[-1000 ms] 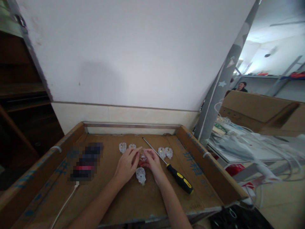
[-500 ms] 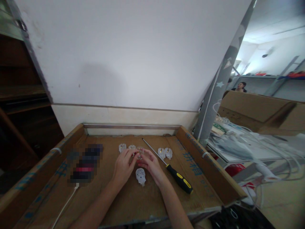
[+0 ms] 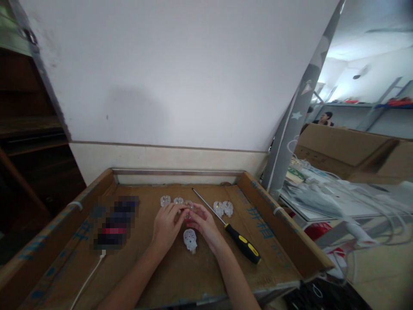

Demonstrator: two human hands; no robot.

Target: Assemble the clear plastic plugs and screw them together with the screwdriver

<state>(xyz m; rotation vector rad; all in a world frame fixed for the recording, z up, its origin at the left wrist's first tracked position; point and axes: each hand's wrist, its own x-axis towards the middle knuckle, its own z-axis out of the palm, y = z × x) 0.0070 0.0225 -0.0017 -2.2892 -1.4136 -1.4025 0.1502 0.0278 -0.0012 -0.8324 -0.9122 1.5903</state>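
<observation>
My left hand and my right hand meet over the middle of the cardboard, fingers pinched around a clear plastic plug piece. My fingers cover much of it. Just below them lies a whitish translucent plug part with dark holes in its face. Two clear plug halves, one at the left and another beside it, lie beyond my left hand. To the right, past the screwdriver, rest two more clear halves with brass-coloured metal inside.
A black and yellow screwdriver lies slantwise right of my hands. At left is a blurred-out dark object with a white cable. Raised cardboard sides border the work surface. Beyond stand a grey post, cluttered cables and a person.
My fingers have shifted slightly around the clear plug piece, with the right fingers closing nearer the left. The view has moved a little; the other parts lie as before.
</observation>
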